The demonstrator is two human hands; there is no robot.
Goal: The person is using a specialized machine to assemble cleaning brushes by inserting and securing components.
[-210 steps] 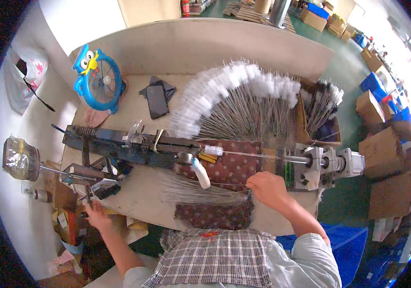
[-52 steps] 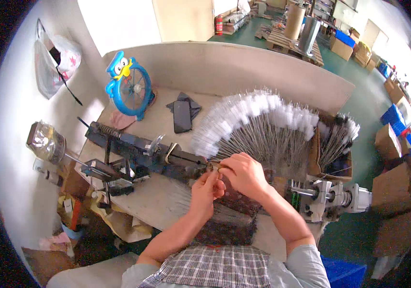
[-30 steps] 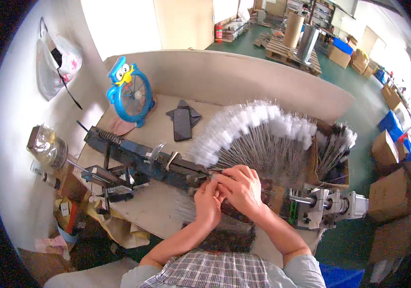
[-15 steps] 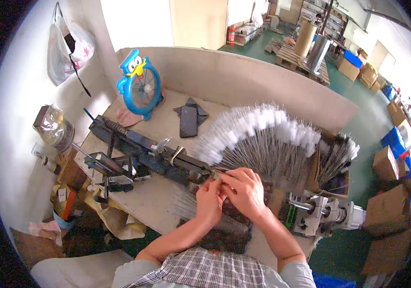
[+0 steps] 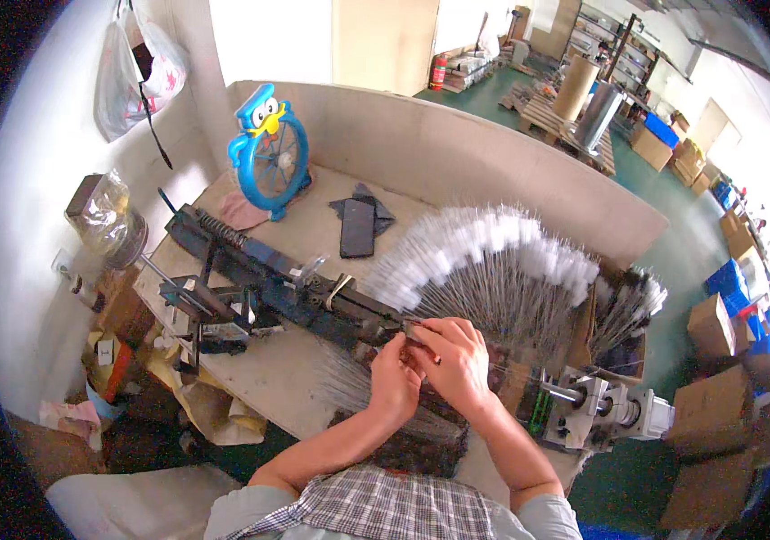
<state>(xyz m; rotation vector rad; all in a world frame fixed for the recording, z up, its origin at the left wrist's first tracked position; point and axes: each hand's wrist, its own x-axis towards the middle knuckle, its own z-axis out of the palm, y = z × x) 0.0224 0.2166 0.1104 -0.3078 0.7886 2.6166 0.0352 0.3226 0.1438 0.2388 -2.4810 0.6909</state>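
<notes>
My left hand (image 5: 394,378) and my right hand (image 5: 455,360) meet at the near right end of a long dark metal fixture (image 5: 268,277). Fingers of both are pinched together there, and whatever lies between the fingertips is too small and covered to name. Just beyond my hands a big fan of white-tipped wire brushes (image 5: 493,261) is spread over the table. Thin loose wires (image 5: 344,373) lie beside my left wrist. Below my hands is a dark, bristly mass (image 5: 421,441), partly covered by my forearms.
A blue duck-shaped fan (image 5: 268,157) and a dark phone (image 5: 358,227) stand and lie at the back. Right of my forearm sits a metal shaft unit (image 5: 596,405). A cardboard box (image 5: 583,337) holds more brushes. Left, a lamp-like fitting (image 5: 110,225) rises beside the wall.
Both hands stay together at the fixture's end, with the fingers shifted only slightly. The whole view has tilted a little as my head moved.
</notes>
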